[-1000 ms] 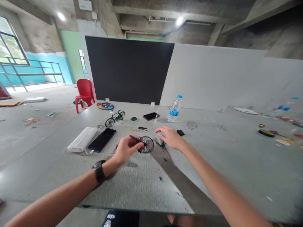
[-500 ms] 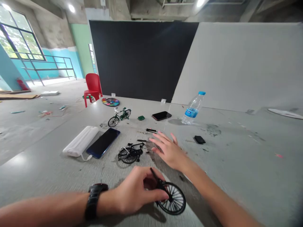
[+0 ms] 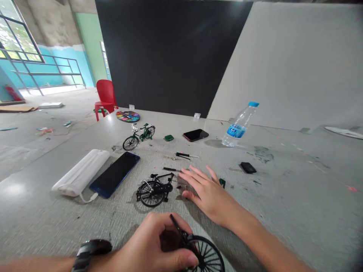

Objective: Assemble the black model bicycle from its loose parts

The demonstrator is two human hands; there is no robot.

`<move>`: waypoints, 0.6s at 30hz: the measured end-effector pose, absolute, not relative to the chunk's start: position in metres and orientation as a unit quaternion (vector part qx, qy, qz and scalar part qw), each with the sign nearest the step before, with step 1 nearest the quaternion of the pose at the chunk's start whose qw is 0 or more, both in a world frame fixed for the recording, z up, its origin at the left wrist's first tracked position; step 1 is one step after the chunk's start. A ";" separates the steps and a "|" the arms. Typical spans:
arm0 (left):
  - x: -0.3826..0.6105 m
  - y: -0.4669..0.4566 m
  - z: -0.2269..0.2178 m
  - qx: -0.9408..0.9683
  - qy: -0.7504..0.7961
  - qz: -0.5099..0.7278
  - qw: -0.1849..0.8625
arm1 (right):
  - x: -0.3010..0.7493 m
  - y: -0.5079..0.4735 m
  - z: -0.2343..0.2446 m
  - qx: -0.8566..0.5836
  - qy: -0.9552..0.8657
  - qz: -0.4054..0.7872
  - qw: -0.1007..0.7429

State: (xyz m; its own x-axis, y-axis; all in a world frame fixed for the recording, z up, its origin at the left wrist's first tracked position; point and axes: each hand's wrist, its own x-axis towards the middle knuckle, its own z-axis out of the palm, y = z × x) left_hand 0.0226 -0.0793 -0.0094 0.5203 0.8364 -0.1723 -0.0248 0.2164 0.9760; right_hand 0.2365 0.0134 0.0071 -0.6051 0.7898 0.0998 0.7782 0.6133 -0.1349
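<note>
Black wheel and fork point(image 3: 204, 257) toward near edge of counter point(image 3: 297, 196), gripped in fingers of left hand point(image 3: 150, 241). Right hand point(image 3: 210, 194) farther in, fingers spread, just beside black bicycle frame point(image 3: 159, 189). Green bicycle point(image 3: 141, 135) upright toward far left corner.

Place: a big, unfinished-looking hall, its exact use unclear
Shell: raw concrete wall point(image 3: 55, 30) over a ragged band of blue paint point(image 3: 83, 62), next to a green wall point(image 3: 88, 43)
Daylight: large paned window point(image 3: 17, 36) above a metal railing point(image 3: 45, 73)
Underfoot: bare, pale floor point(image 3: 25, 151) littered with scraps point(image 3: 47, 131)
Seat: red plastic chair point(image 3: 105, 92) just past the far left corner of the worktop point(image 3: 312, 211)
Backdrop: upright black-and-white panel point(image 3: 170, 56) along the worktop's far edge
</note>
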 end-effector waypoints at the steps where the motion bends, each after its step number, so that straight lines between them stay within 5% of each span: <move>1: 0.022 -0.079 -0.012 0.537 0.376 0.317 0.685 | 0.236 0.012 0.006 -0.431 -0.898 0.026 0.082; 18: 0.025 -0.076 -0.028 0.558 0.338 0.327 0.684 | 0.219 -0.007 0.003 -0.277 -0.947 -0.077 0.144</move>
